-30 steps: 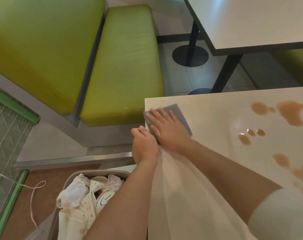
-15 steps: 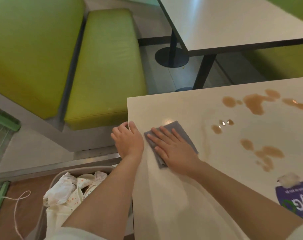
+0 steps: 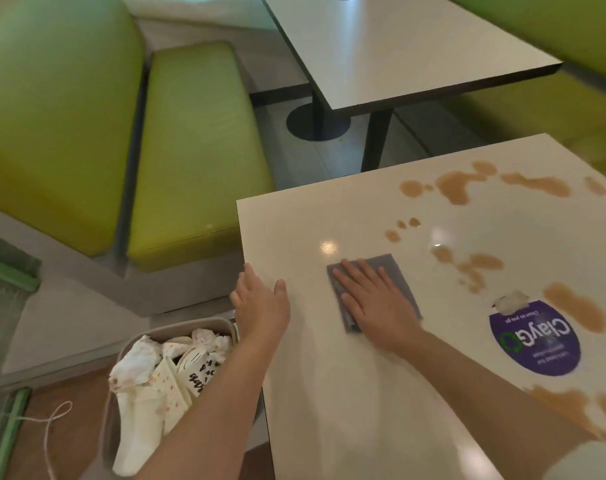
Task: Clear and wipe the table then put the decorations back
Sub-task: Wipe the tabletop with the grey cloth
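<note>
The right hand [image 3: 374,299] lies flat on a grey cloth [image 3: 396,277], fingers straight and spread, pressing it down onto the cream bench [image 3: 329,393] a little in from the bench's left edge; the cloth is a folded square, and its far and right parts show past the fingers. The left hand [image 3: 260,306] rests at the left edge of the bench, fingers relaxed and extended, the thumb lying on the top surface while the rest of the hand hangs over the side; it holds nothing. The two hands are apart, with a strip of bare bench between them. Brown spills [image 3: 454,183] spread across the far right part of the bench in blotches and drops, with more patches to the right of the cloth and along the right edge down to the near corner; none touches the cloth. A round purple sticker [image 3: 533,341] with white lettering sits on the bench to the right of the right hand, and a small crumpled white scrap [image 3: 511,301] lies at its far edge. Below the left hand, on the floor beside the bench, stands a grey bin [image 3: 208,323] filled with crumpled white paper and printed wrappers [image 3: 149,386]. A green padded seat [image 3: 197,150] runs along the left, and a second table [image 3: 398,46] stands beyond the bench. A thin white cord [image 3: 53,420] lies on the brown floor near the bin.
</note>
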